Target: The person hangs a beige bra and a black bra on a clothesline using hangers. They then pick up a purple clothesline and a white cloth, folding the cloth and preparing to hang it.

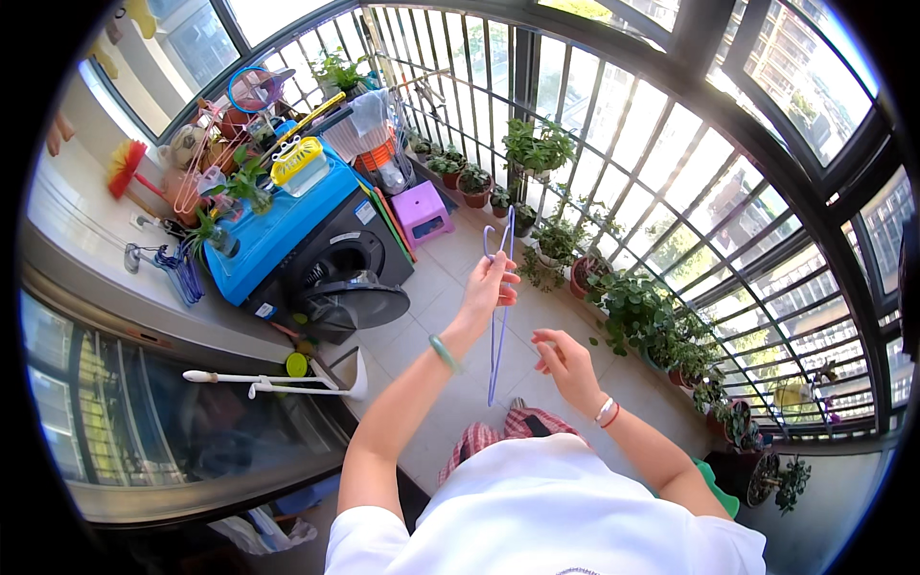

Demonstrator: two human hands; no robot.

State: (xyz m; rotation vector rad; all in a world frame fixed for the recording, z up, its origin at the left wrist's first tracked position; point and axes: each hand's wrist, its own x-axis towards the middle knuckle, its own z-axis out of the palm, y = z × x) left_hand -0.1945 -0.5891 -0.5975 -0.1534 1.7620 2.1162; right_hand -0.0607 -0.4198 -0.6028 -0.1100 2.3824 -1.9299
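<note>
My left hand (487, 287) is raised in front of me and pinches a thin lilac clothes hanger (500, 316) near its hooked top, so the hanger hangs straight down. A green bangle sits on that wrist. My right hand (565, 362) is lower and to the right, fingers loosely curled and apart, close to the hanger's lower part but not touching it. It wears a white and a red band at the wrist. A white shirt covers my chest at the bottom of the view.
A front-loading washing machine (335, 264) with a blue top and open door stands at the left, cluttered with a yellow basket (300, 163) and plants. More hangers (177, 268) hang on the left wall. A purple stool (423, 211) and potted plants (632, 307) line the barred window.
</note>
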